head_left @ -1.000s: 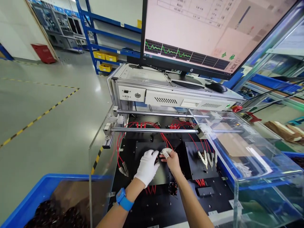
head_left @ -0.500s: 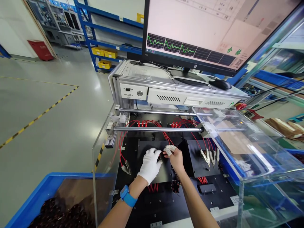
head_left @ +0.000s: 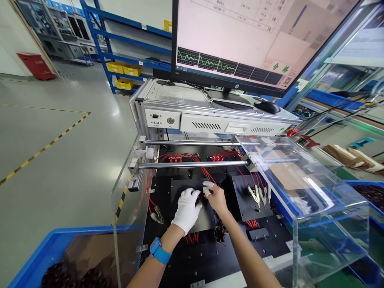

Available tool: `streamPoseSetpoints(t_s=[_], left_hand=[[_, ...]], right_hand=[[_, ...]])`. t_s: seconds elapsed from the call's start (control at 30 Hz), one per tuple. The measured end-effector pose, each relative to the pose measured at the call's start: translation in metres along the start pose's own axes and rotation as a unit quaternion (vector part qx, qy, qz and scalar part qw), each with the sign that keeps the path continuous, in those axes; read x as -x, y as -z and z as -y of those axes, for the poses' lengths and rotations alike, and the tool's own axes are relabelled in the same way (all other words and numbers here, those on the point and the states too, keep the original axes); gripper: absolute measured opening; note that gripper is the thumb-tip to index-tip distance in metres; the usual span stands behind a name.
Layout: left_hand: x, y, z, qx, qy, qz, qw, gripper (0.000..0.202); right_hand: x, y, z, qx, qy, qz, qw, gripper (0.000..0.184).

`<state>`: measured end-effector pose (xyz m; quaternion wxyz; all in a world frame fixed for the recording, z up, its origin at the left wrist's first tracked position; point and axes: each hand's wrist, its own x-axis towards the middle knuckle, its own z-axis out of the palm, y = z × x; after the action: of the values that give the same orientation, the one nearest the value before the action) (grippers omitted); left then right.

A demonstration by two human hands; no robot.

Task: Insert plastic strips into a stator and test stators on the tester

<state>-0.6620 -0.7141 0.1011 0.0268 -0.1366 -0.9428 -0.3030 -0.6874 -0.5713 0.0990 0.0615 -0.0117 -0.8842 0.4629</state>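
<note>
My left hand (head_left: pixel 187 210), in a white glove, curls around a small dark round part (head_left: pixel 198 201) above a black plate (head_left: pixel 180 185). The glove hides most of that part. Just to its right is my right hand (head_left: pixel 215 197), with white covers on some fingertips. Its thumb and fingers are pinched together, and whatever lies between them is too small to make out. Below my right hand, a copper-wound motor stator (head_left: pixel 220 234) rests on the black fixture bed (head_left: pixel 210 256). Clips on red leads (head_left: pixel 254 196) lie on the right-hand plate; another pair of clips (head_left: pixel 157 216) lies at the left.
Metal rails (head_left: pixel 192 164) cross beyond my hands. A clear acrylic cover (head_left: pixel 288 176) stands at the right, and a clear side panel (head_left: pixel 115 224) at the left. A blue bin (head_left: pixel 51 240) holds dark wound parts. A monitor (head_left: pixel 240 44) stands on the tester housing (head_left: pixel 210 123).
My right hand has drawn slightly away from the part in my left hand, opening a small gap. My left hand keeps its hold. The whole view has shifted slightly.
</note>
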Motion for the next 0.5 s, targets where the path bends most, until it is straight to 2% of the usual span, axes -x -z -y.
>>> streamPoseSetpoints(t_s=[0.17,0.33,0.4,0.5], left_hand=[[0.000,-0.001,0.001,-0.011,-0.002,0.004,1.000,0.043],[0.000,-0.002,0.003,-0.003,-0.009,-0.014,1.000,0.042],[0.000,-0.003,0.004,0.005,-0.013,-0.020,1.000,0.041],[0.000,-0.005,0.005,0.016,-0.018,-0.031,0.999,0.040]], right_hand=[[-0.010,-0.008,-0.006,-0.113,-0.035,0.050,0.992,0.037],[-0.010,-0.003,-0.006,-0.152,-0.077,0.090,0.981,0.042],[-0.007,0.005,-0.006,-0.134,-0.078,0.056,0.986,0.041],[-0.002,0.018,-0.003,-0.056,0.009,-0.035,0.998,0.027]])
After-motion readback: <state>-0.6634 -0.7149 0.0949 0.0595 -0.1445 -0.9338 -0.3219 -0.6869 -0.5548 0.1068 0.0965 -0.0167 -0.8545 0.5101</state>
